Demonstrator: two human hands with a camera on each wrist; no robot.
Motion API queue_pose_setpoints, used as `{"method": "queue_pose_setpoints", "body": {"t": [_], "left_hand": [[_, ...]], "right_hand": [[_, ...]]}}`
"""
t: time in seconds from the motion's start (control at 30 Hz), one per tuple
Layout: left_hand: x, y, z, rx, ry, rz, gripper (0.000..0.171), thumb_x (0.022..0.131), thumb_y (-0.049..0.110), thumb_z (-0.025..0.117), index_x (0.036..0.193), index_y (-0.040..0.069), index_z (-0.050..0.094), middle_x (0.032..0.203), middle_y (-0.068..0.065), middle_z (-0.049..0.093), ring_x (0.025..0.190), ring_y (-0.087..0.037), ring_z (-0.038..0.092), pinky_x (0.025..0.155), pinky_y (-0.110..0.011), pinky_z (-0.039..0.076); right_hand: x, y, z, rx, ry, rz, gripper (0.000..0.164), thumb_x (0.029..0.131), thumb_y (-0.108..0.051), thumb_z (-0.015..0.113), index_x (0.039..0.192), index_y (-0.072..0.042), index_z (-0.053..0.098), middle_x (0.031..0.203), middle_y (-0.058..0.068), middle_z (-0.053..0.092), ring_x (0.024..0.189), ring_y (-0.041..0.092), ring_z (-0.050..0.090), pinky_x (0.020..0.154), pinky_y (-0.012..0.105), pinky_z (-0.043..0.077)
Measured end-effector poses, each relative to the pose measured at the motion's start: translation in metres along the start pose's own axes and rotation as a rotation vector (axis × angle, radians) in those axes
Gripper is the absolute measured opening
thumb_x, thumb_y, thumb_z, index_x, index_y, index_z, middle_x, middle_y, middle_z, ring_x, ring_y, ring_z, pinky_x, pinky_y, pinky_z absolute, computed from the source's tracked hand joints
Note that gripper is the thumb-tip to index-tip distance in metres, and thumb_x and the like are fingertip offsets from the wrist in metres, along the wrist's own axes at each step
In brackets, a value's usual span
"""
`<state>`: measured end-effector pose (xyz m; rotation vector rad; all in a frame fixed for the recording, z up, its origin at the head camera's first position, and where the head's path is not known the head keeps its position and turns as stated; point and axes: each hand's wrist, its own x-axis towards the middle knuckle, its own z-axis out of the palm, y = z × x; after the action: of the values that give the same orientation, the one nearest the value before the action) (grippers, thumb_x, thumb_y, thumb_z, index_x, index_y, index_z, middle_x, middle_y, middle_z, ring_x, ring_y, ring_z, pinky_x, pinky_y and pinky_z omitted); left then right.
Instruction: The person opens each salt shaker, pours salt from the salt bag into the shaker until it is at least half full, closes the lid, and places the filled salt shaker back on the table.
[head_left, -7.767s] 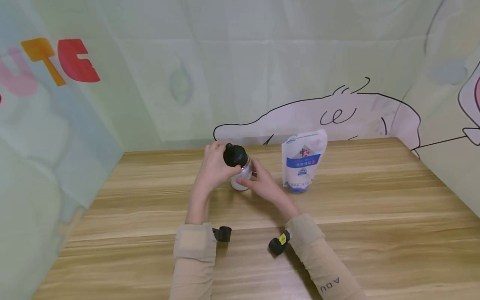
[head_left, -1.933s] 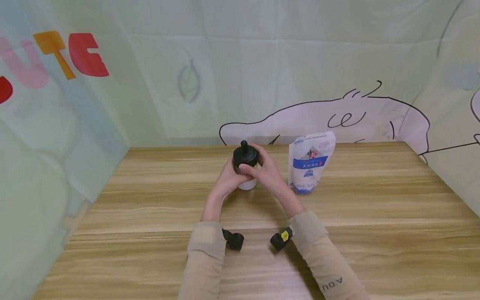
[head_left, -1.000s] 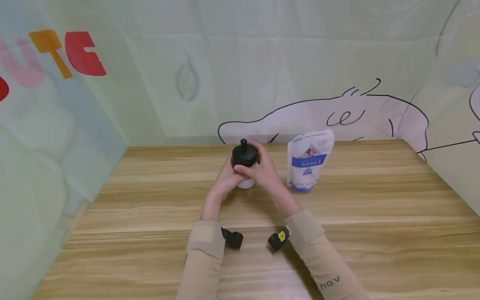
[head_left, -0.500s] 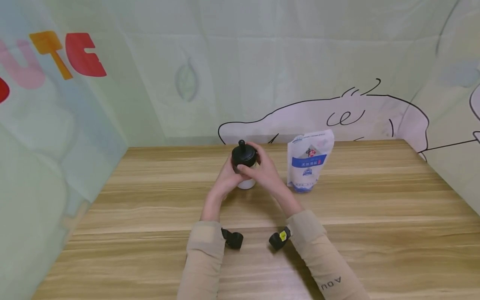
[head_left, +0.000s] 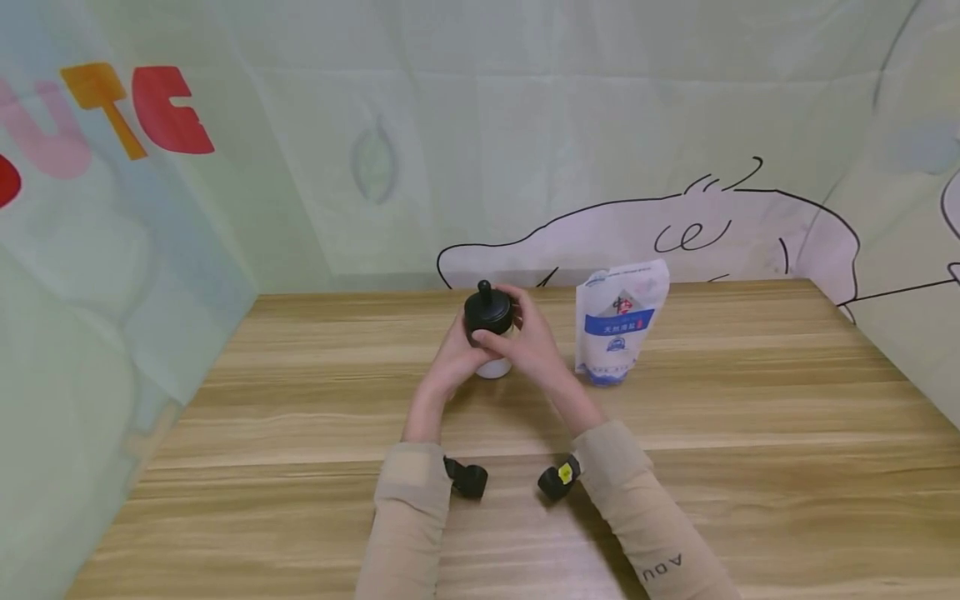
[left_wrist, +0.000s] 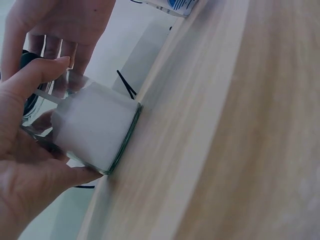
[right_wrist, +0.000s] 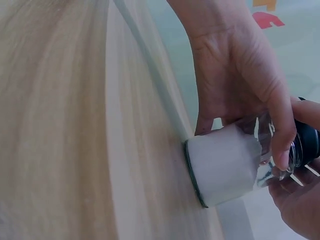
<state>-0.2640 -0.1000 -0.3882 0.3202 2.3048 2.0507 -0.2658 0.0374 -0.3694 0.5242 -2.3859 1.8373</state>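
Note:
A clear glass jar [head_left: 493, 368] with white grains inside and a black knobbed lid [head_left: 489, 310] stands upright on the table near its back edge. My left hand [head_left: 452, 360] holds the jar's glass body from the left, its thumb lying along the glass in the right wrist view. My right hand [head_left: 531, 340] grips round the lid and neck from the right, thumb in front. The lid sits on the jar's mouth. In the left wrist view, the white grains [left_wrist: 95, 127] fill much of the jar. Some of my fingers behind the jar are hidden in the head view.
To the right of the jar stands a white and blue pouch [head_left: 618, 325] with printed characters, upright. The wooden table [head_left: 300, 417] ends at a printed cloth backdrop [head_left: 465, 150] behind and at the sides.
Several seconds ago my left hand was up at the lid and my right held the glass; now they have swapped. Over the last second the right thumb shifts slightly and the lid's knob moves a little.

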Motion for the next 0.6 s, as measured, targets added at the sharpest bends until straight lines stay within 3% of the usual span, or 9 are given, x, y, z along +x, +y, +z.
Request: {"method": "queue_pose_setpoints", "body": {"t": [0.17,0.37,0.6], "left_hand": [[0.0,0.0,0.0003,0.002,0.001,0.002,0.078,0.079,-0.002,0.069,0.145,0.011,0.029,0.147,-0.011,0.041,0.135,-0.026,0.039,0.11,-0.043,0.036],[-0.0025,0.0037,-0.0002,0.016,0.001,-0.022,0.08,0.08,-0.001,0.07,0.147,0.011,0.028,0.15,-0.012,0.038,0.14,-0.029,0.035,0.116,-0.048,0.029],[-0.0015,-0.0009,-0.0024,0.026,-0.008,-0.002,0.079,0.082,0.003,0.071,0.147,0.014,0.027,0.153,-0.009,0.035,0.143,-0.027,0.03,0.118,-0.05,0.023]], "right_hand": [[-0.0005,0.0003,0.0031,-0.048,0.031,-0.021,0.077,0.079,-0.019,0.079,0.144,-0.008,0.038,0.139,0.013,0.045,0.131,0.03,0.042,0.113,0.047,0.035],[-0.0007,0.0017,0.0041,-0.08,0.038,-0.019,0.076,0.078,-0.021,0.08,0.143,-0.01,0.041,0.131,0.014,0.046,0.129,0.028,0.043,0.11,0.047,0.038],[-0.0013,-0.0011,0.0027,-0.041,-0.012,0.041,0.089,0.079,-0.024,0.079,0.15,-0.013,0.027,0.151,0.011,0.037,0.139,0.03,0.035,0.117,0.048,0.029]]}}
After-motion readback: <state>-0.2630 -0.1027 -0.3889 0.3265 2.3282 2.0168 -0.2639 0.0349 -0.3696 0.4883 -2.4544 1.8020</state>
